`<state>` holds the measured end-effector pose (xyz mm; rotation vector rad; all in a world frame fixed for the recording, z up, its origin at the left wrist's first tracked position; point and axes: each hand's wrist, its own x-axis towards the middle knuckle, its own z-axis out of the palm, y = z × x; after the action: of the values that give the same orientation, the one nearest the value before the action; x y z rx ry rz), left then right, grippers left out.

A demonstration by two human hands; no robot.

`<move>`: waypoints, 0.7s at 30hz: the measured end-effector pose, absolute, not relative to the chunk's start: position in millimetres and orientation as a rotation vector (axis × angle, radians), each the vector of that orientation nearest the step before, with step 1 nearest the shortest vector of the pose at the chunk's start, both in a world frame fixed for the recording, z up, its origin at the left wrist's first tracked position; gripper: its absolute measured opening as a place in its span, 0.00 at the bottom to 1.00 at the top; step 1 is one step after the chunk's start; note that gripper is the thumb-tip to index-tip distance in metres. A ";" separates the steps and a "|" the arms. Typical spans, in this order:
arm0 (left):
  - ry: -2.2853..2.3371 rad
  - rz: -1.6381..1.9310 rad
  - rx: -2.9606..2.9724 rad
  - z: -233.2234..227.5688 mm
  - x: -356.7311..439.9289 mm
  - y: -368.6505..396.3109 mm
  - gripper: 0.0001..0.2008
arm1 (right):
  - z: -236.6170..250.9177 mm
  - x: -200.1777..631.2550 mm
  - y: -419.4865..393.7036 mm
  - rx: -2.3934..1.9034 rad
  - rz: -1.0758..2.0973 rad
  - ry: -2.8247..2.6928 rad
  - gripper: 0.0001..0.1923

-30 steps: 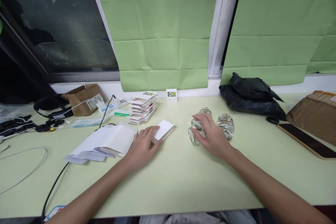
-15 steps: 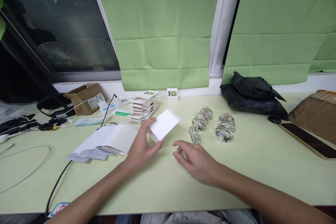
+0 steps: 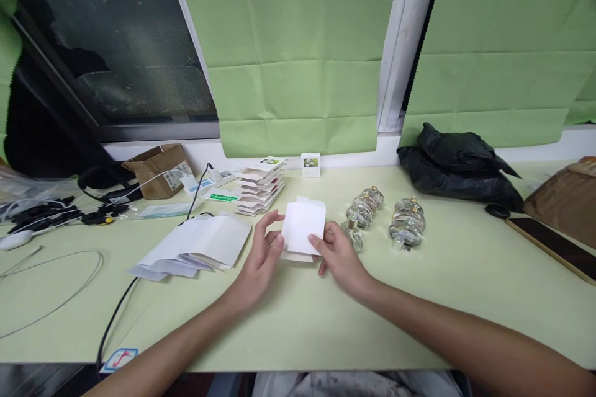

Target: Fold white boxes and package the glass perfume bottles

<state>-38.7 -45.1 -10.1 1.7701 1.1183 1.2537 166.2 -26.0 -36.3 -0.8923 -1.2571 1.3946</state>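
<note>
Head view: the right hand (image 3: pixel 345 262) pinches the box (image 3: pixel 302 226) between thumb and fingers at its lower right corner. The left hand (image 3: pixel 257 263), fingers half open, is at its left edge; whether they touch, I cannot tell. One bottle (image 3: pixel 354 237) is just beyond the right fingers; papers (image 3: pixel 216 237) lie left of the left fingers.

Your pale green desk (image 3: pixel 298 316) carries a fan of white papers (image 3: pixel 223 239) to your left, with a stack of white cartons (image 3: pixel 259 192) behind it. A small printed box (image 3: pixel 310 165) stands upright near the back edge. To your right lie two clusters of glass bottles (image 3: pixel 407 223), a black plastic bag (image 3: pixel 459 173), a smartphone (image 3: pixel 554 248) and a brown parcel (image 3: pixel 565 195). An open cardboard box (image 3: pixel 156 170) and tangled cables (image 3: pixel 44 217) sit far left.
</note>
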 end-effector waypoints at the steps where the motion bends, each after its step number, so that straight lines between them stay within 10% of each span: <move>1: 1.156 1.265 1.692 -9.4 -38.5 -42.7 0.28 | -37.3 167.2 -25.7 -0.878 1.374 -1.279 0.22; 21: 1.683 0.796 2.025 38.2 -82.9 -25.1 0.30 | -41.7 168.3 -33.6 -0.949 1.404 -1.475 0.16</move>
<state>-82.9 -25.1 38.2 2.0251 1.6828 0.7964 168.3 -33.6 -41.7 -0.9487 -1.4748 1.4036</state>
